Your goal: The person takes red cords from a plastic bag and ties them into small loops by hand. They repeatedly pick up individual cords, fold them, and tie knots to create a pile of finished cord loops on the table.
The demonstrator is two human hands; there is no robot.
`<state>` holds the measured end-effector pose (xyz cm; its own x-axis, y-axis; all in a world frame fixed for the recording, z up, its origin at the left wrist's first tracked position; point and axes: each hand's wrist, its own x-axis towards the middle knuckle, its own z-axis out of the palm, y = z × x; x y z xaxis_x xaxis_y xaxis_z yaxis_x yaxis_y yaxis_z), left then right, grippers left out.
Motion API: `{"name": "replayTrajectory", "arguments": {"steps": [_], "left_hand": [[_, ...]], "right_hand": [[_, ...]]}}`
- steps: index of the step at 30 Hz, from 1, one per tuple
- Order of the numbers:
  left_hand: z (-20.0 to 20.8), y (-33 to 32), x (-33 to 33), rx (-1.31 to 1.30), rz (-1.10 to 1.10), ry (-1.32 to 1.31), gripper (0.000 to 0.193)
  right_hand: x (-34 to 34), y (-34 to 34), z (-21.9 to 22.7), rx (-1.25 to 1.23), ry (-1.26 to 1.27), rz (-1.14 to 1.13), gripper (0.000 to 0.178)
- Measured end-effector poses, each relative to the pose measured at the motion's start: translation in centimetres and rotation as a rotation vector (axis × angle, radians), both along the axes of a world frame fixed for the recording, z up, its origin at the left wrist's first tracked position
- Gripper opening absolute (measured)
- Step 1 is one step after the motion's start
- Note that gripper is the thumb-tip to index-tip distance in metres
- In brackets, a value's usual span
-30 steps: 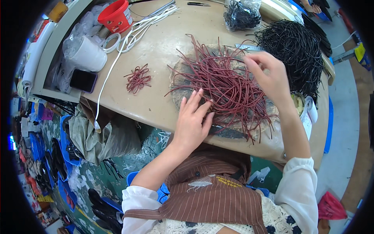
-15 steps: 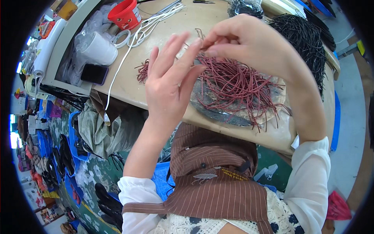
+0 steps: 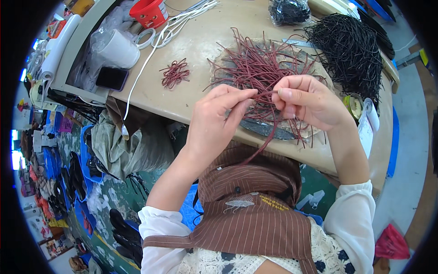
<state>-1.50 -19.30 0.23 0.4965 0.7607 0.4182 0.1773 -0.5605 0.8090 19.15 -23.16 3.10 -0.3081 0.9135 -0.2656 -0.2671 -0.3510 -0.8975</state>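
My left hand (image 3: 218,114) is closed in a pinch on a dark red cord (image 3: 263,95). Facing it, my right hand (image 3: 314,101) pinches the same cord close to the left fingertips. A length of red cord (image 3: 269,139) hangs from between the hands over the table's front edge toward my apron. Under and beyond them, a tangled heap of dark red cords (image 3: 260,68) lies on a flat stone-like slab (image 3: 319,73). To the left, a small looped bunch of red cords (image 3: 175,74) rests apart on the table.
Black cords (image 3: 346,55) lie heaped at the right, with a small round tin (image 3: 353,105) and paper pad (image 3: 367,125) nearer me. At the left are a phone (image 3: 112,78), a white cable (image 3: 145,77), a white roll (image 3: 119,51) and a red bucket (image 3: 149,13).
Both hands have come down from the heap's far side toward me. My left fingers, spread before, now pinch the cord. The right hand remains in a pinch.
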Motion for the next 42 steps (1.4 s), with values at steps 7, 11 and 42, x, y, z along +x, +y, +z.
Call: {"name": "replayTrajectory", "arguments": {"steps": [7,11,42], "left_hand": [[0.0,1.5,2.0,-0.902,-0.126,-0.543,0.017],[0.5,2.0,2.1,-0.913,-0.126,-0.525,0.021],[2.2,1.8,-0.8,-1.072,-0.265,-0.322,0.028]], "right_hand": [[-1.1,3.1,1.4,0.382,-0.394,-0.061,0.020],[-1.7,3.8,2.0,0.416,-0.419,-0.084,0.020],[-2.9,3.2,2.5,0.379,-0.343,-0.082,0.025]]}}
